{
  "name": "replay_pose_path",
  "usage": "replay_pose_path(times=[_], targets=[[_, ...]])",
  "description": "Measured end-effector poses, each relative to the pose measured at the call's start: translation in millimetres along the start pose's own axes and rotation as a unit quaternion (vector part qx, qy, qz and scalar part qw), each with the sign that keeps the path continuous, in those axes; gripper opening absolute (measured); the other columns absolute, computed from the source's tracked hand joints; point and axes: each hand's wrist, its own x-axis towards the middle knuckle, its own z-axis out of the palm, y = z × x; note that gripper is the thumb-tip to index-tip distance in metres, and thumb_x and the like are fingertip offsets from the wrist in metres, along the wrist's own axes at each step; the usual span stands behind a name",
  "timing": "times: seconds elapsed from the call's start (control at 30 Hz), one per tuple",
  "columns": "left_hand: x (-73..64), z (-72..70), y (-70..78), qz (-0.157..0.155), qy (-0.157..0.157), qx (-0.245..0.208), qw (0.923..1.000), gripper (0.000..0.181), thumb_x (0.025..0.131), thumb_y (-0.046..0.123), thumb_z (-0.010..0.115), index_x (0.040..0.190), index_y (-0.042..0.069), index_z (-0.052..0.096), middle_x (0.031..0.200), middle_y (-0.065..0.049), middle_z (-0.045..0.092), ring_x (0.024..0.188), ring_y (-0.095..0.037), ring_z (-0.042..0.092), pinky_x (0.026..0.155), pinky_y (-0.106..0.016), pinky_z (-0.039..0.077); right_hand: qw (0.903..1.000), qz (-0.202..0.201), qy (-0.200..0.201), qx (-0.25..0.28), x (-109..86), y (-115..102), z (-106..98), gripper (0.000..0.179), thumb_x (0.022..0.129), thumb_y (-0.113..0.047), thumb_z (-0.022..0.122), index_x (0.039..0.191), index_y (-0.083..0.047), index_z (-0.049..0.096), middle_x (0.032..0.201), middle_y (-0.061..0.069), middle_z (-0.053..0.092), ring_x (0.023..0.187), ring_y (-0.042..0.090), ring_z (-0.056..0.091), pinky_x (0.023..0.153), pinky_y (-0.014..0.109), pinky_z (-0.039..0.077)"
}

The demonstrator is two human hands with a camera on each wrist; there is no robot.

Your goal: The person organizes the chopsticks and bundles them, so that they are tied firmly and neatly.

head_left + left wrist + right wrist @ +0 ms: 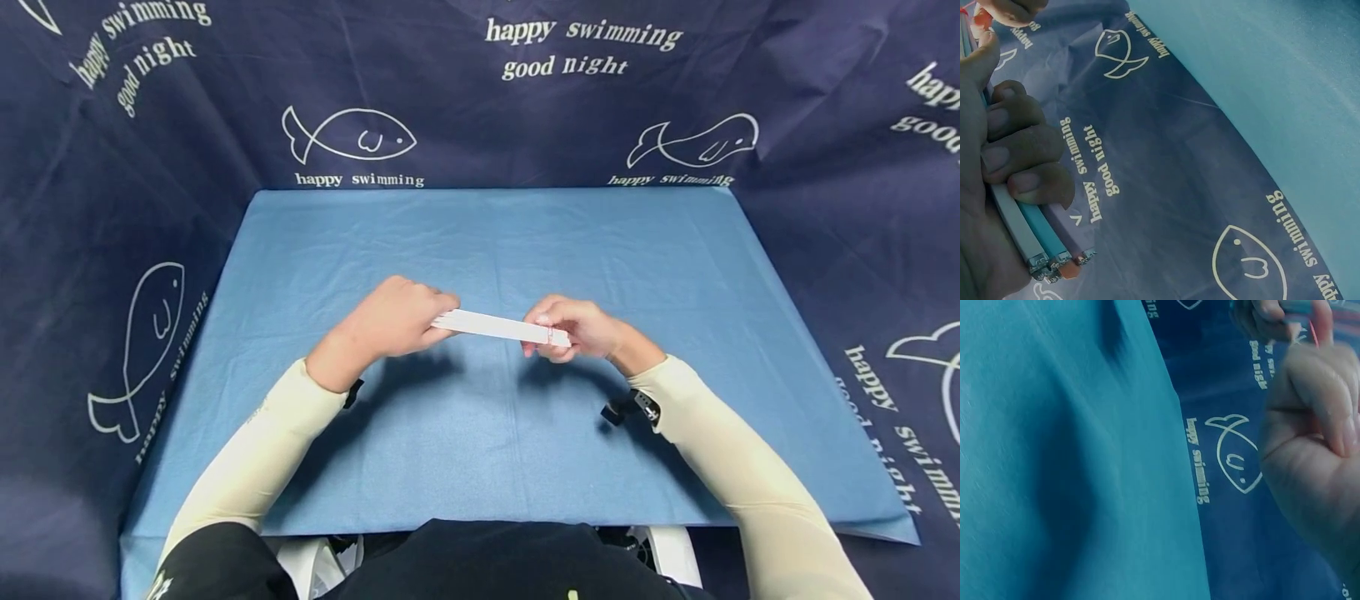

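Note:
A bundle of long slim sticks (495,326) is held up over the table between both hands, tilted slightly down to the right. It looks white from above; in the left wrist view its coloured strips (1041,228) are pale, teal and purple with silvery crimped ends. My left hand (397,317) grips the left part, fingers curled round it. A thin red band (550,335) circles the bundle near its right end. There my right hand (581,325) pinches the band, which in the right wrist view shows as a taut red strand (1314,334) at the fingers.
A blue cloth (480,450) covers the table. Dark blue printed fabric (480,100) rises behind it and at both sides. Dark wrist devices (645,406) sit under the cream sleeves (262,446). White chair parts (673,557) show at the front edge.

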Motion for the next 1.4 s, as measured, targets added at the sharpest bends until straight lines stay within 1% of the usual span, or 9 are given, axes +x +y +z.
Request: replay_pose_path(times=[0.2,0.33,0.47,0.57,0.7,0.83,1.07,1.23,1.4], targets=[[0.6,-1.7,-1.6,-0.025,0.011,-0.028,0.9992,0.037,0.098,0.046,0.072,0.08,0.017,0.059,0.06,0.005,0.048,0.052,-0.015,0.044,0.049,-0.036,0.04,0.9978,-0.02,-0.009,0.063,5.5,1,10,0.038,0.088,-0.026,0.046,0.101,-0.001,0.072,0.066,0.006,0.024,0.049,0.016,0.013,0.036,0.032,0.008],[1.1,-3.3,-2.1,-0.035,0.022,-0.033,0.9986,0.035,0.097,0.046,0.073,0.083,0.016,0.062,0.06,0.004,0.049,0.053,-0.015,0.044,0.049,-0.036,0.04,0.9954,-0.034,0.001,0.09,3.6,1,14,0.036,0.081,-0.017,0.037,0.103,-0.01,0.065,0.073,0.006,0.021,0.051,0.015,0.013,0.038,0.03,0.009],[1.5,-6.3,-3.4,-0.079,0.016,-0.026,0.9964,0.036,0.098,0.047,0.071,0.083,0.016,0.061,0.063,0.002,0.053,0.056,-0.019,0.05,0.051,-0.041,0.044,0.9895,-0.093,0.026,0.108,0.6,7,15,0.04,0.079,-0.002,0.022,0.105,-0.01,0.053,0.077,0.006,0.022,0.052,0.015,0.014,0.039,0.028,0.009],[0.5,-7.2,-5.0,-0.117,0.006,-0.018,0.9929,0.038,0.099,0.049,0.07,0.084,0.015,0.059,0.065,0.001,0.054,0.058,-0.021,0.054,0.053,-0.044,0.046,0.9827,-0.144,0.07,0.093,-2.5,15,13,0.043,0.082,0.005,0.015,0.103,-0.006,0.052,0.075,0.004,0.024,0.052,0.016,0.014,0.041,0.028,0.01],[-1.3,-6.7,-7.6,-0.147,-0.001,-0.002,0.9891,0.041,0.1,0.051,0.067,0.083,0.014,0.058,0.064,0.0,0.052,0.059,-0.023,0.055,0.053,-0.044,0.045,0.9754,-0.171,0.133,0.042,-8.2,21,11,0.049,0.091,0.007,0.014,0.103,-0.004,0.061,0.072,0.002,0.046,0.051,0.016,0.015,0.043,0.03,0.011],[-2.3,-8.5,-7.8,-0.164,0.001,0.005,0.9864,0.04,0.102,0.048,0.066,0.082,0.014,0.056,0.065,0.0,0.052,0.059,-0.024,0.055,0.052,-0.043,0.044,0.9737,-0.129,0.187,-0.019,-13.5,18,11,0.04,0.107,0.0,0.03,0.111,-0.007,0.07,0.086,0.002,0.075,0.044,0.011,0.025,0.04,0.032,0.014],[-3.4,-8.1,-6.5,-0.157,-0.004,0.009,0.9875,0.034,0.102,0.041,0.066,0.084,0.013,0.057,0.067,-0.002,0.056,0.059,-0.025,0.055,0.052,-0.045,0.047,0.9641,-0.008,0.239,-0.116,-18.2,5,13,0.017,0.105,-0.006,0.059,0.114,-0.011,0.073,0.072,-0.004,0.075,0.037,0.002,0.036,0.036,0.029,0.019],[-3.1,-5.2,-4.8,-0.153,-0.018,0.008,0.9881,0.032,0.103,0.04,0.065,0.086,0.013,0.059,0.068,-0.002,0.058,0.06,-0.025,0.057,0.055,-0.048,0.05,0.9387,0.041,0.29,-0.182,-15.7,-2,16,0.028,0.097,-0.007,0.072,0.121,0.005,0.067,0.066,-0.003,0.074,0.037,0.002,0.031,0.04,0.027,0.017],[-3.8,-1.0,-5.6,-0.142,-0.022,0.008,0.9896,0.036,0.103,0.045,0.065,0.087,0.013,0.06,0.066,-0.002,0.058,0.057,-0.022,0.055,0.053,-0.046,0.048,0.884,0.053,0.352,-0.303,-10.8,-5,21,0.036,0.086,-0.014,0.087,0.113,0.004,0.072,0.062,0.002,0.073,0.042,0.009,0.043,0.045,0.024,0.024]])
